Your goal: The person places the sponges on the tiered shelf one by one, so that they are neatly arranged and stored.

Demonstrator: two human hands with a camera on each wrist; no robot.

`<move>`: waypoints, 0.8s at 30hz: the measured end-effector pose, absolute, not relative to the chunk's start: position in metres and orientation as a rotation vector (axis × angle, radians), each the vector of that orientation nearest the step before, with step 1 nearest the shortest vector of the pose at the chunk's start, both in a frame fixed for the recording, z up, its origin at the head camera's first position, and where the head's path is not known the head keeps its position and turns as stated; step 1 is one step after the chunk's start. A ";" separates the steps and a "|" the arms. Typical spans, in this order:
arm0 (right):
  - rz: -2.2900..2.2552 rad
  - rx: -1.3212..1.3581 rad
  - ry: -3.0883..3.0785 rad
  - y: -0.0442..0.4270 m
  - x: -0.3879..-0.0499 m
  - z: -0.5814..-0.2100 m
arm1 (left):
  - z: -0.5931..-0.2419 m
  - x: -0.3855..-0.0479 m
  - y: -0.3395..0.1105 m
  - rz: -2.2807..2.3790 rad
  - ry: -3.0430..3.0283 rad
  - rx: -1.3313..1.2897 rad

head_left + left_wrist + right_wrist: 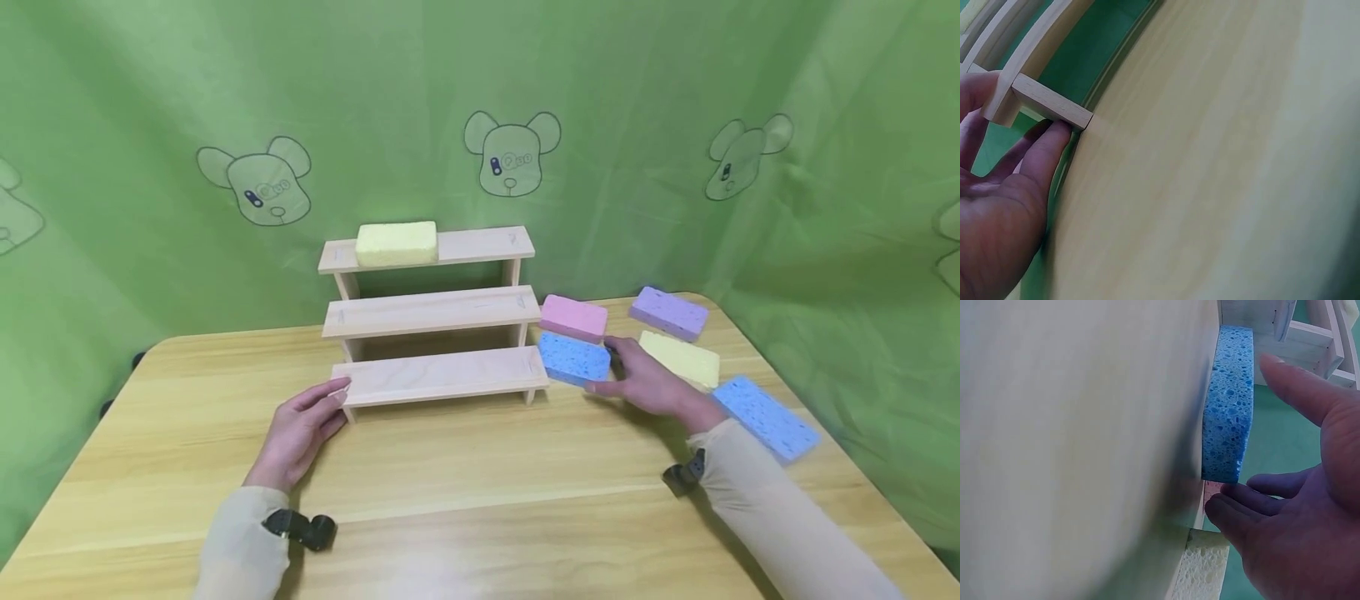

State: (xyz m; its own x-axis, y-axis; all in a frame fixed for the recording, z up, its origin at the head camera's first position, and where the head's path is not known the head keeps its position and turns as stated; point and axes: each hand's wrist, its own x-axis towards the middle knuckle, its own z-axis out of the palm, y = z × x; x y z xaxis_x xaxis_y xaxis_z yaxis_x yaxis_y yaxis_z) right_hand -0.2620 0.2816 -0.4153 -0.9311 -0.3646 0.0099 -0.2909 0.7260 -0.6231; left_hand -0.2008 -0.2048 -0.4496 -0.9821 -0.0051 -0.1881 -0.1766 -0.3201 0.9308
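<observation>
In the head view, my left hand (300,429) holds the left end of the lowest step of a three-step wooden display rack (438,377). The left wrist view shows fingers of that hand (1007,187) against the rack's end support (1054,103). Off the rack's right side lies a blue sponge (573,358), flat on the table. My right hand (648,379) is spread at its right end, thumb near the front corner and fingers behind. Up close, the right hand (1297,487) has its thumb apart from the blue sponge (1229,403); fingertips are by its near end.
A yellow sponge (397,244) sits on the top step, towards the left. On the table at right lie a pink sponge (573,317), a purple one (669,312), another yellow one (681,360) and a second blue one (765,417). Green curtain (615,75) hangs behind.
</observation>
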 end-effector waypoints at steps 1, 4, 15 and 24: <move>-0.985 -0.537 2.810 0.282 -0.262 -0.416 | -0.450 -0.201 -0.205 2.458 1.765 -0.233; -0.983 -0.551 2.808 0.283 -0.264 -0.418 | -0.450 -0.203 -0.204 2.468 1.761 -0.226; -0.909 -0.632 2.842 0.281 -0.271 -0.421 | -0.450 -0.202 -0.204 2.464 1.765 -0.227; -0.862 -0.560 2.863 0.279 -0.272 -0.422 | -0.449 -0.201 -0.204 2.457 1.766 -0.250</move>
